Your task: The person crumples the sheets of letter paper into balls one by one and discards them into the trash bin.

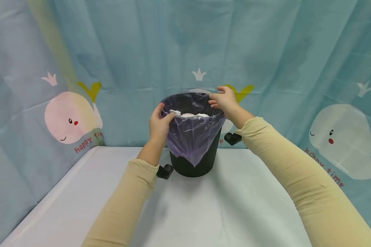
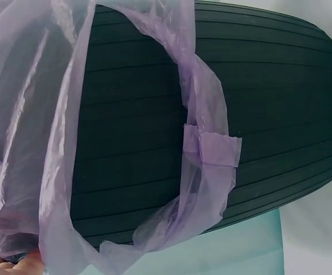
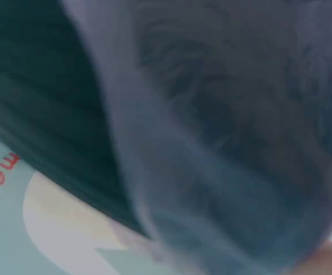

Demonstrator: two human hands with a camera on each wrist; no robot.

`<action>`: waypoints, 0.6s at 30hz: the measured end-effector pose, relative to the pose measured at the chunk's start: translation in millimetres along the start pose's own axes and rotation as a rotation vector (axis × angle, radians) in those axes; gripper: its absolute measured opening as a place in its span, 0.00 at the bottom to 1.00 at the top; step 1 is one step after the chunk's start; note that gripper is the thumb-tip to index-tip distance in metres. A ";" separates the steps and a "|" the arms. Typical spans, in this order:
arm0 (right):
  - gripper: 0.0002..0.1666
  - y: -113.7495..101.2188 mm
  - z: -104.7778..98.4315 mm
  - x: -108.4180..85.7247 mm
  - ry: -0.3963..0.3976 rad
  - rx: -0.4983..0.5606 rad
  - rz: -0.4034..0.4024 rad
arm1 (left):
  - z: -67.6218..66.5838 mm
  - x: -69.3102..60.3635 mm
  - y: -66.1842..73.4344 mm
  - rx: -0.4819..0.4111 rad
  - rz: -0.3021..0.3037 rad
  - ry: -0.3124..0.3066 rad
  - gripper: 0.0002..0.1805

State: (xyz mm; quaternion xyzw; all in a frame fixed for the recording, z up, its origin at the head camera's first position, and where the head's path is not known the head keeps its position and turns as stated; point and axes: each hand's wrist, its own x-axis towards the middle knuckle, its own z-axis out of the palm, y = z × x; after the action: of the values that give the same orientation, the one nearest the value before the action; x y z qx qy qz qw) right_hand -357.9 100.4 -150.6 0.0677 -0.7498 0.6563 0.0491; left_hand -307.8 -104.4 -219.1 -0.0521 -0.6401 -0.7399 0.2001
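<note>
A black ribbed trash can [image 1: 208, 151] stands upright, lined with a translucent purple trash bag [image 1: 190, 137] whose edge is folded down over the outside. At the left of the rim, my left hand [image 1: 159, 125] holds the bag's edge between thumb and fingers. My right hand [image 1: 228, 103] grips the bag at the right of the rim, fingers pointing inward. White crumpled pieces [image 1: 201, 115] show inside the can. From the left wrist, a loop of the bag [image 2: 212, 189] hangs down the can's ribbed side [image 2: 280, 103]. The right wrist view is blurred by the bag [image 3: 212, 143] up close.
The can stands on a white tabletop [image 1: 185, 212], near its back edge. Behind it hangs a blue curtain [image 1: 136, 51] printed with whales. Black wrist-camera mounts [image 1: 165, 171] stick out by both cuffs, close to the can.
</note>
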 end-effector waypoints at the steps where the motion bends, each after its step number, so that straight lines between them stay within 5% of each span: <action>1: 0.36 0.8 -2.0 -1.1 0.000 0.018 -0.007 | -1.0 0.3 0.1 -0.004 0.003 0.000 0.33; 8: 0.28 7.1 -17.6 -11.9 -0.020 0.074 -0.072 | -7.7 5.9 1.3 0.029 0.008 -0.002 0.34; 14: 0.24 11.8 -32.3 -27.2 -0.028 -0.039 -0.140 | -10.7 9.2 5.8 0.169 0.004 -0.009 0.36; 18: 0.24 19.7 -46.9 -40.8 -0.045 -0.201 -0.177 | -24.8 6.6 5.4 0.297 0.058 -0.055 0.36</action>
State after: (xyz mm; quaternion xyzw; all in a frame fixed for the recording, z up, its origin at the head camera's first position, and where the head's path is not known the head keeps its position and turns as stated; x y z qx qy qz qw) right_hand -321.7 150.9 -170.2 0.1432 -0.8038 0.5693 0.0964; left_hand -307.4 -130.5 -216.3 -0.0605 -0.7460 -0.6293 0.2093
